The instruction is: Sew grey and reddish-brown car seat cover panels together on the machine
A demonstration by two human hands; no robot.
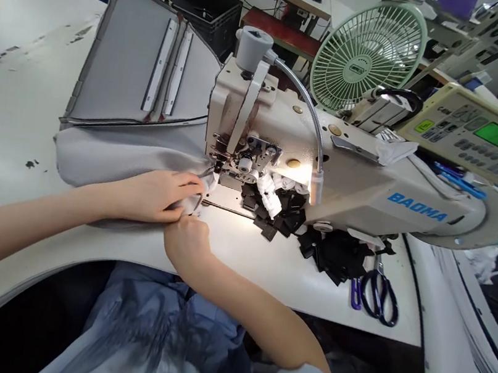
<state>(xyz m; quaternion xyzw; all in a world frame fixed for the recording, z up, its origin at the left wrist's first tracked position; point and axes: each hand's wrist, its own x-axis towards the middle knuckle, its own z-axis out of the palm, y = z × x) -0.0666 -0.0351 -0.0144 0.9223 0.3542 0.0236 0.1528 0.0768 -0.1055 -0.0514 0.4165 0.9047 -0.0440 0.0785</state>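
Right hand (pixel 187 243): fingers curled closed on the near edge of the grey fabric piece (pixel 128 87). Left hand (pixel 161 195): fingers spread over the fabric beside it; whether they pinch cannot be told. The piece lies on the table (pixel 12 107), its handled edge just beside the needle area of the sewing machine (pixel 353 177). Judged light; near panel wrinkled, likely soft and pliant; far panel, bearing pale strips (pixel 158 67), likely stiffer. Advised hold: seam edges, with a flat palm against puckering
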